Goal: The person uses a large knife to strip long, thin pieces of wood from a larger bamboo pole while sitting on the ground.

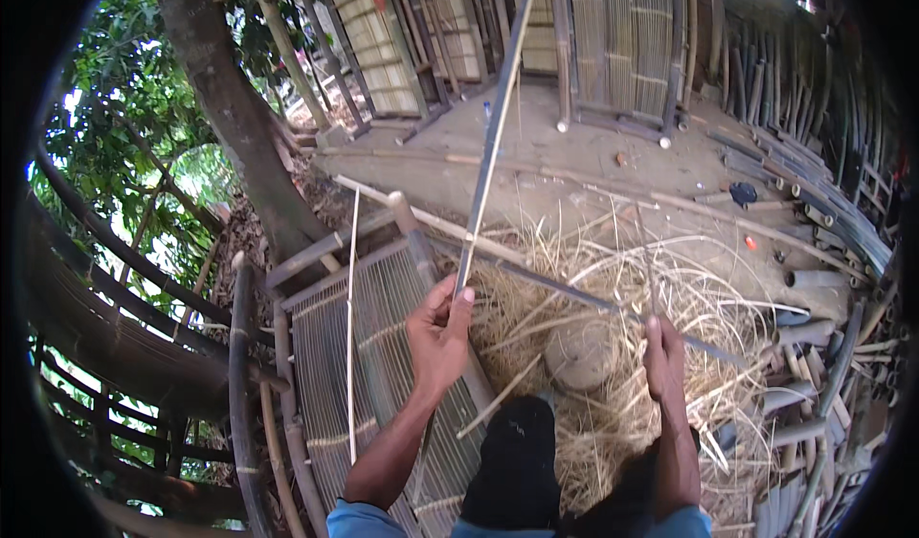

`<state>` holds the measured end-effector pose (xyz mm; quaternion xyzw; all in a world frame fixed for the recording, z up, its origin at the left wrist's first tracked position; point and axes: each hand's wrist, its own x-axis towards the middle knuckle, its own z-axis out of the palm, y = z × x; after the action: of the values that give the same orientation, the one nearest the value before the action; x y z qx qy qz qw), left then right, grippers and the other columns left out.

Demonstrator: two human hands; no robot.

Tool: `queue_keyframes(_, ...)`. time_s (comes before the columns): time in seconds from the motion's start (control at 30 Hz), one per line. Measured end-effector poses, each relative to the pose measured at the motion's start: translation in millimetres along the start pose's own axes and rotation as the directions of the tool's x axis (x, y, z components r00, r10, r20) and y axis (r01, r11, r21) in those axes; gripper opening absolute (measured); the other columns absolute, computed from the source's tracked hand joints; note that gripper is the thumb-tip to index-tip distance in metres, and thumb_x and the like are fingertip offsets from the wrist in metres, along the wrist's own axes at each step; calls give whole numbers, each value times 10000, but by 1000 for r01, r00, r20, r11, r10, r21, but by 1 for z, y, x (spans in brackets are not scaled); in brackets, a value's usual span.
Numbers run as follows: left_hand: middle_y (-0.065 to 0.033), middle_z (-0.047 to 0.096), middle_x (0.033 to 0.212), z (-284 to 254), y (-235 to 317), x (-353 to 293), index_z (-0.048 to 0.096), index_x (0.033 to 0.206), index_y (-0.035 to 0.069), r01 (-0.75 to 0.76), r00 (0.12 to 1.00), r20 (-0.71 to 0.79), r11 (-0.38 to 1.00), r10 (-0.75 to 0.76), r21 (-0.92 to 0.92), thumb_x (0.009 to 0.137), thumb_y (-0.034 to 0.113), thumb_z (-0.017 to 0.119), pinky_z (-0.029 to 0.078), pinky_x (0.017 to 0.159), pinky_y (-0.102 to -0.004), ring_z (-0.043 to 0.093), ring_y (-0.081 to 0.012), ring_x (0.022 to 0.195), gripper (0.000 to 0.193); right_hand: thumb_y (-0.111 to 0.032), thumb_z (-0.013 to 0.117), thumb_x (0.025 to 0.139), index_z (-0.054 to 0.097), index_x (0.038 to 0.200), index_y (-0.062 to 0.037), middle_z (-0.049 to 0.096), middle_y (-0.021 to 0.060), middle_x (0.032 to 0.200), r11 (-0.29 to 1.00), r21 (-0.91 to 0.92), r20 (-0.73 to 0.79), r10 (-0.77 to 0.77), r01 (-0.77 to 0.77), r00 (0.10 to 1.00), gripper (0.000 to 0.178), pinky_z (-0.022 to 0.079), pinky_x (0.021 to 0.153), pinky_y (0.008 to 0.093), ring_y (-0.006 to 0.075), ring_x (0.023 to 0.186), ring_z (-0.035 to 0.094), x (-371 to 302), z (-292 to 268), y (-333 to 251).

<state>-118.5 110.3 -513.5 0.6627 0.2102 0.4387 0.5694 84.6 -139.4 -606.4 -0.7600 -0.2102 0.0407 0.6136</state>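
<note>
My left hand [440, 337] is closed, thumb against fingers, around a long split bamboo strip [493, 141]. The strip rises away from me past the top of the picture, dark on one side and pale on the other. Further right, my right hand [662, 354] is closed on a thin, brownish blade-like tool [644, 251] that points up, seen nearly edge-on. A dark bamboo strip [555, 287] slants past the right hand; whether the fingers touch it I cannot tell. Below and between the hands stands a round wooden block [579, 354] amid pale bamboo shavings [613, 433].
To my left is a bamboo-slat bench [321, 347] with a thin pale strip [351, 318] lying across it. Slatted panels [627, 40] stand ahead. Cut bamboo poles [809, 203] pile up on the right. A tree trunk [230, 107] rises at the far left.
</note>
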Motion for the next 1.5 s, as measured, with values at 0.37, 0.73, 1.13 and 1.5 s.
queue_keyframes(0.37,108,514,706,3,-6,-103,687,1212,-3,166,974,176,978,-143,-123,1004,91,629,277,515,-192,389,19,584,236,-643,631,881,687,810,-51,633,176,610,703,-406,478,-382,584,791,599,516,577,455,364,584,661,-56,63,-94)
queue_keyframes(0.73,64,581,819,-7,1,-148,686,1196,-41,370,890,272,928,-366,36,1001,73,622,344,571,-190,459,0,695,234,-748,533,878,750,854,-102,645,154,589,843,-482,255,-126,239,959,681,554,570,460,334,577,687,-42,29,-82)
queue_keyframes(1.13,70,518,658,-57,37,-217,711,1117,-24,548,755,232,784,-613,292,956,129,692,303,513,-206,435,-14,579,223,-709,440,957,754,901,-42,629,177,589,770,-634,167,58,62,984,740,527,562,506,379,543,647,53,-35,-43)
queue_keyframes(1.5,52,440,578,-45,18,-189,668,1233,2,757,533,397,630,-747,171,1021,218,618,265,428,-241,378,-34,470,307,-735,383,965,761,1024,-55,675,160,660,774,-626,154,-1,98,988,780,566,667,438,304,652,688,27,-44,-20)
